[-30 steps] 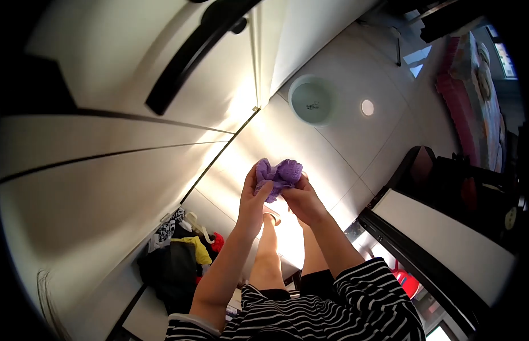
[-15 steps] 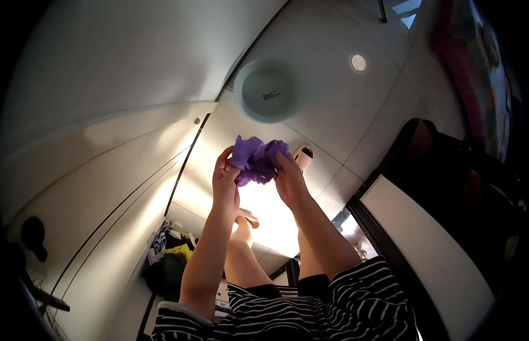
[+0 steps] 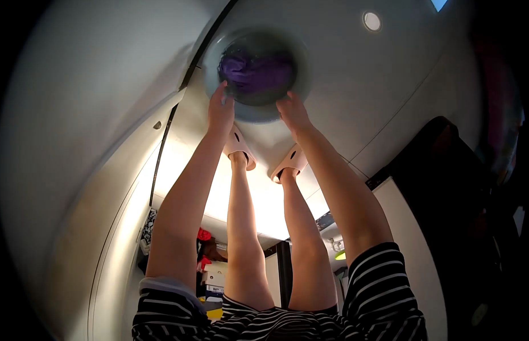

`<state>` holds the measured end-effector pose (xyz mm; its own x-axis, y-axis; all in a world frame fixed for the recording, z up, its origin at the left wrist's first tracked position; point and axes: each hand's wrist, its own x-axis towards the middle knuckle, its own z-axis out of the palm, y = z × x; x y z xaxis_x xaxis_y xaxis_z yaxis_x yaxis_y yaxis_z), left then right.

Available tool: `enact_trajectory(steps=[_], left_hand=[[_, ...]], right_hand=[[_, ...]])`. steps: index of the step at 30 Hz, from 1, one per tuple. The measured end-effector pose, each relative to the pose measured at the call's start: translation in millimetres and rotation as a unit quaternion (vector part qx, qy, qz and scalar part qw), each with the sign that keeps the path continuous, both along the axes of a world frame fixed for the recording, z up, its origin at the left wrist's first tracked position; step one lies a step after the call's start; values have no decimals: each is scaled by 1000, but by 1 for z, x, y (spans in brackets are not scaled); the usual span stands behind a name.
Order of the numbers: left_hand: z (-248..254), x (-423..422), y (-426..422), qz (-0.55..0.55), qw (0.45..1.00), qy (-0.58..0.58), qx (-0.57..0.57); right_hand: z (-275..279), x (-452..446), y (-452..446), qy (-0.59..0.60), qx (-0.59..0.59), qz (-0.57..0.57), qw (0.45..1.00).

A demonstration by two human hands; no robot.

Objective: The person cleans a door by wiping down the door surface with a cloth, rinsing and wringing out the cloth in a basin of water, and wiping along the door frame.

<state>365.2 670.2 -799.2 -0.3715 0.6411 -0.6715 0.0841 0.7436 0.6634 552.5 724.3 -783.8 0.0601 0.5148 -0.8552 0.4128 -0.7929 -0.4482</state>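
Observation:
A purple cloth (image 3: 256,73) lies spread in the light-coloured round basin (image 3: 259,115), looking dark and wet in what seems to be water. At the basin's near left edge is my left hand (image 3: 220,111), its fingers stretched toward the cloth and slightly apart. My right hand (image 3: 294,113) is over the near right rim, fingers bent but apart. Neither hand visibly grips the cloth, though the fingertips come close to its near edge. Which garment or item the cloth is, I cannot tell.
Pink slippers (image 3: 289,160) on my feet stand just below the basin on the tiled floor. A pale cabinet (image 3: 122,187) runs along the left. Dark furniture (image 3: 429,165) is at the right. Boxes (image 3: 214,278) and clothes show behind my legs.
The purple cloth has gone from between my hands, above the floor, into the basin. Both hands have reached forward and down to the rim, and my view has shifted.

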Motion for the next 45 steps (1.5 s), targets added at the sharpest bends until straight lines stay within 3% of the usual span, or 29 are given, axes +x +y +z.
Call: enact_trajectory(steps=[2,5,7,11,15,17,18,20,22,23,24,26,27,30,31,34,35,38,40,42,43,45], left_hand=[[-34,2,11,-39,994,95,26],[-86,12,27,-74,979,182,51],[-114,15,36,-146,967,202,59],[-131,22,50,-385,801,451,81],[-144,6,65,-391,829,390,89],[-149,8,66,-294,904,291,111],[-146,9,68,-245,932,240,119],[-134,18,70,-131,990,6,48],[-108,27,71,-1,974,-226,-25],[-94,27,69,-28,970,-240,-25],[-76,28,66,-55,965,-254,-23],[-41,35,62,-109,980,-165,25],[-32,37,56,-158,977,-128,59],[-22,38,55,-255,960,6,116],[-28,36,54,-256,957,52,129],[-54,26,66,-258,941,185,121],[-65,20,71,-267,934,220,93],[-85,9,70,-257,930,248,88],[-99,7,66,-246,914,305,104],[-110,6,61,-239,865,427,111],[-112,9,60,-226,910,334,96],[-124,12,53,-380,841,368,111]], right_hand=[[-17,-10,11,-38,49,110,992],[-79,-17,15,-100,236,180,950],[-93,-31,22,-153,206,171,951],[-124,-42,25,-142,186,171,957],[-142,-50,20,-196,163,128,958],[-145,-57,19,-222,150,81,960],[-150,-59,20,-162,141,2,977],[-159,-65,28,-38,125,-157,979],[-156,-67,35,167,-18,-342,924],[-153,-66,40,264,-88,-422,863],[-148,-63,44,342,-151,-432,821],[-136,-52,45,483,-275,-434,709],[-130,-51,43,553,-260,-376,697],[-114,-61,33,413,-215,-441,767],[-112,-67,31,481,-242,-483,690],[-80,-74,46,269,-236,-517,778],[-89,-76,36,259,-144,-447,844],[-79,-65,35,154,-32,-342,927],[-82,-49,35,23,98,-190,977],[-95,-39,27,-84,188,-76,976],[-108,-36,20,-125,216,-41,967],[-121,-31,11,-154,252,45,954]])
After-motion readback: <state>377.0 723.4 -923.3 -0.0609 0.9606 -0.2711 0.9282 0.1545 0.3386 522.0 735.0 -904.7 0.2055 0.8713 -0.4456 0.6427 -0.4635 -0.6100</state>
